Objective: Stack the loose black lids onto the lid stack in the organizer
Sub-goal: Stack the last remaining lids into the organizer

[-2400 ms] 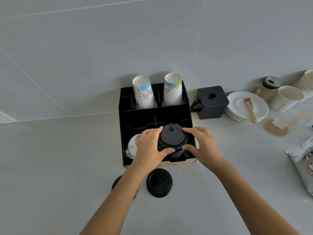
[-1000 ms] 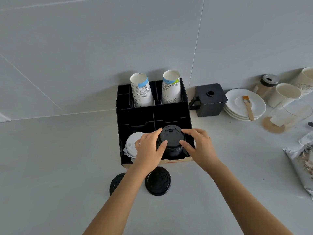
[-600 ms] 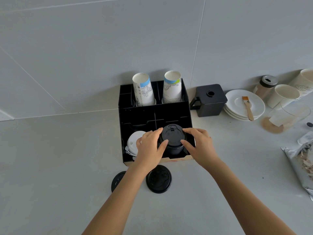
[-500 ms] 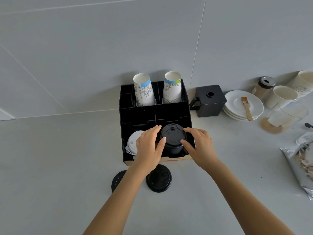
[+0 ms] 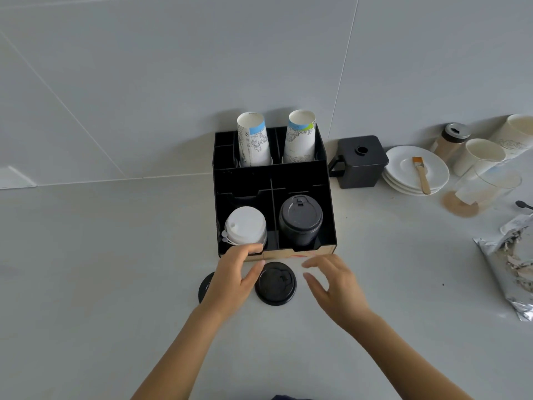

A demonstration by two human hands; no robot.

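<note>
The black organizer (image 5: pixel 328 215) stands against the wall. Its front right compartment holds the black lid stack (image 5: pixel 300 219). A white lid stack (image 5: pixel 245 226) fills the front left compartment. One loose black lid (image 5: pixel 276 283) lies flat on the counter just in front of the organizer. A second loose black lid (image 5: pixel 205 287) lies to its left, mostly hidden under my left hand. My left hand (image 5: pixel 235 277) hovers open at the left side of the first loose lid. My right hand (image 5: pixel 334 284) is open to that lid's right, apart from it.
Two paper cup stacks (image 5: pixel 253 140) stand in the organizer's back row. To the right are a black square pot (image 5: pixel 360 163), stacked white plates (image 5: pixel 415 171) with a brush, cups, a clear glass (image 5: pixel 487 186) and a foil bag (image 5: pixel 516 264).
Both hands let go of the black lid stack in the organizer and came back down to the counter, either side of the loose black lid.
</note>
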